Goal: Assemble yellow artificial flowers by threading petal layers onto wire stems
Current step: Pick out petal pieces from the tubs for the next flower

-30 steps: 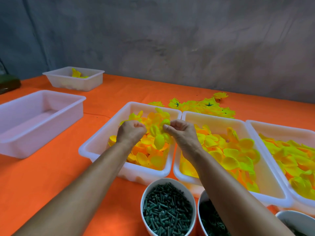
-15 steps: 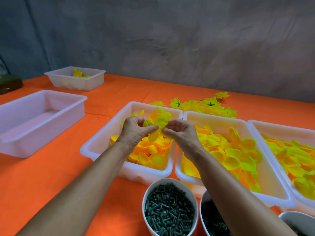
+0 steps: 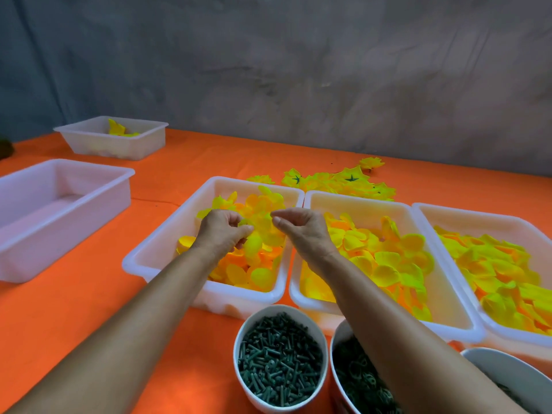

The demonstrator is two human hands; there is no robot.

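Observation:
Over the leftmost petal tray (image 3: 162, 234) of small yellow and orange petals, my left hand (image 3: 221, 234) is curled around a yellow-green petal layer (image 3: 253, 242). My right hand (image 3: 301, 230) hovers just to its right, thumb and forefinger pinched together with nothing visible between them. A white bowl (image 3: 280, 358) full of dark green stem pieces stands near the table's front edge. Finished yellow flowers (image 3: 340, 182) lie in a heap behind the trays.
Two more petal trays, a middle tray (image 3: 358, 198) and a right tray (image 3: 478, 213), stand to the right. A second bowl (image 3: 357, 383) and a third bowl (image 3: 507, 372) sit under my right arm. A bare white tray (image 3: 59, 174) and a far tray (image 3: 89, 144) stand at the left on the orange cloth.
Both hands were pinching one petal layer together; now my right hand has let go and drawn slightly right, while my left hand keeps the petal layer and has lowered a little.

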